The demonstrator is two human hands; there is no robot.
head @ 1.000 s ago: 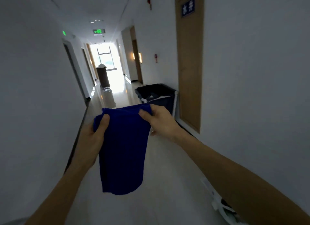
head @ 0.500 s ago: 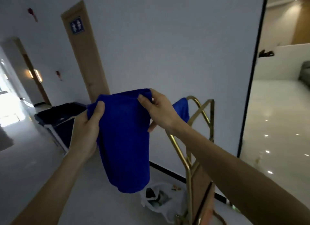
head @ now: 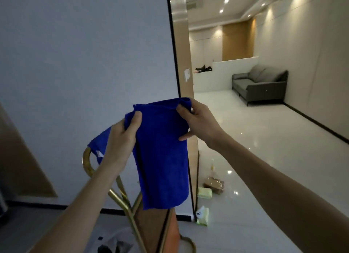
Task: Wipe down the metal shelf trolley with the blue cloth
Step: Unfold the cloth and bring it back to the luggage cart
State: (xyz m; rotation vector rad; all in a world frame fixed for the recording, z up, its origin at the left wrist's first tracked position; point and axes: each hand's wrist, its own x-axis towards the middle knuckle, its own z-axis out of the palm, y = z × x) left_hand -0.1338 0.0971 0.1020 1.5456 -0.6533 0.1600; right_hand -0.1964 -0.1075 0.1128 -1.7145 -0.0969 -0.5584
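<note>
We hold both arms out ahead at chest height. Our left hand (head: 123,133) pinches the upper left corner of the deep blue terry cloth (head: 162,154), thumb in front; our right hand (head: 198,122) pinches the upper right corner, fingers curled behind. The cloth hangs free between them, above the gold-coloured metal trolley frame (head: 120,194) at six o'clock. A second blue cloth (head: 100,143) drapes over the frame's curved top. Two pale green packets (head: 204,193) lie on the glossy floor at five o'clock; one grey sofa (head: 262,84) stands at two o'clock.
</note>
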